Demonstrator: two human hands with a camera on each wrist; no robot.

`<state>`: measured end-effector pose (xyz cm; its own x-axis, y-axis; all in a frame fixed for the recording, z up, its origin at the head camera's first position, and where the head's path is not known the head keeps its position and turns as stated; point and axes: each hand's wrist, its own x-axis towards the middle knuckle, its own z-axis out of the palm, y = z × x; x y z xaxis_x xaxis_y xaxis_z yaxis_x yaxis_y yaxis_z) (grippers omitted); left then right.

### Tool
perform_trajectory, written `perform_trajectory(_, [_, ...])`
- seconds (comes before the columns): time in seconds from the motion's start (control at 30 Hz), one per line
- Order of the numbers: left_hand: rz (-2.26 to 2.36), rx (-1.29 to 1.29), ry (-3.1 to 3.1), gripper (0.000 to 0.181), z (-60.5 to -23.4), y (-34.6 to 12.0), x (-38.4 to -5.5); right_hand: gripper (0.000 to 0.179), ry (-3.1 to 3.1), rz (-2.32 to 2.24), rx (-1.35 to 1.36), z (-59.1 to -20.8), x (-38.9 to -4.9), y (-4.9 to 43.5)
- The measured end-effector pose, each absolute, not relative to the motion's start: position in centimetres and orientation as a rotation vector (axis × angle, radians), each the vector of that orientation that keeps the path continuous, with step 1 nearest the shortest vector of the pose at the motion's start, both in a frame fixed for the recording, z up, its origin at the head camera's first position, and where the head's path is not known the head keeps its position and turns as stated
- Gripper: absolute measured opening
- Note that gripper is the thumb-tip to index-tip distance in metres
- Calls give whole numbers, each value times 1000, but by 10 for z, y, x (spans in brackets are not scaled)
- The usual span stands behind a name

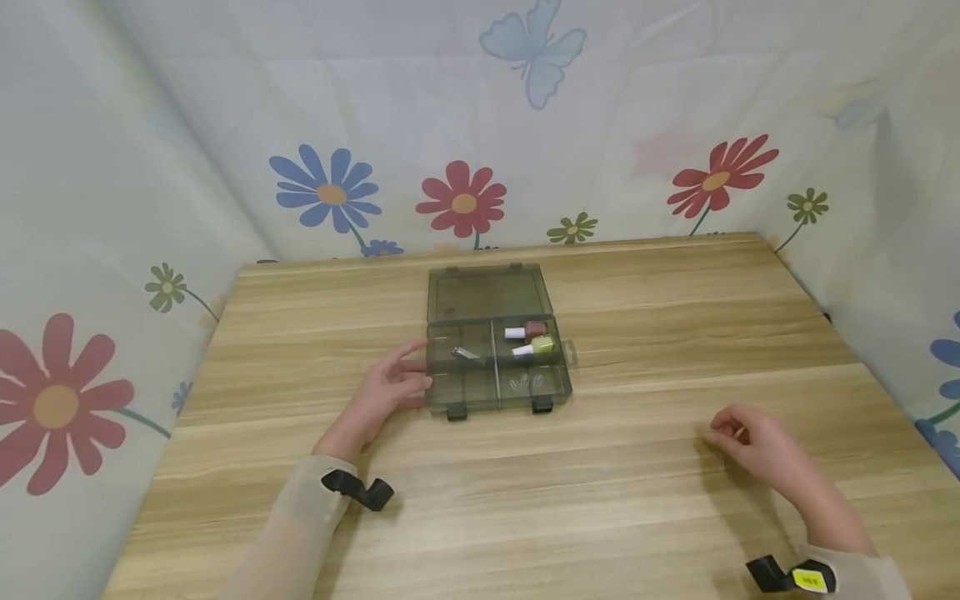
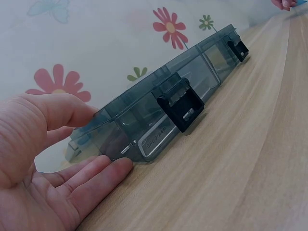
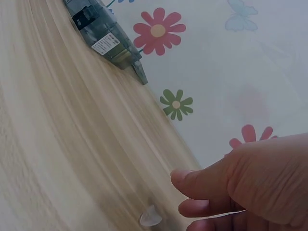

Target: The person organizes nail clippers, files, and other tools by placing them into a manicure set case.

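Note:
In front of me lies a grey see-through compartment box, its lid folded back. Inside are a nail clipper, two nail polish bottles, one dark red and one yellow-green, and several clear false nails. My left hand touches the box's left side, thumb and fingers spread against its wall and lower corner. Over the table to the right, my right hand has loosely bent fingers. A small translucent piece shows near its fingertips; whether they touch it I cannot tell.
The wood-grain table has a flower-print curtain along its back and sides. Two black latches stick out at the box's front, and a hanging tab at its right end. Black mounts sit on both wrists.

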<state>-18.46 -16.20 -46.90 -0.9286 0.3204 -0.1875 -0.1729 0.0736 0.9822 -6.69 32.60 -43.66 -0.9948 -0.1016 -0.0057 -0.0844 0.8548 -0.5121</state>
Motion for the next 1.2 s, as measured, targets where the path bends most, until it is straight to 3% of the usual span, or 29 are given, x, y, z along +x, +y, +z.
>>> perform_trajectory(0.57, [1931,138,1994,64,-471,-163,-185,22,2914,-779,-122,-441,-56,337])
perform_trajectory(1.2, [1942,143,1986,65,-471,-164,-186,9,2899,-756,-166,-443,-60,330])
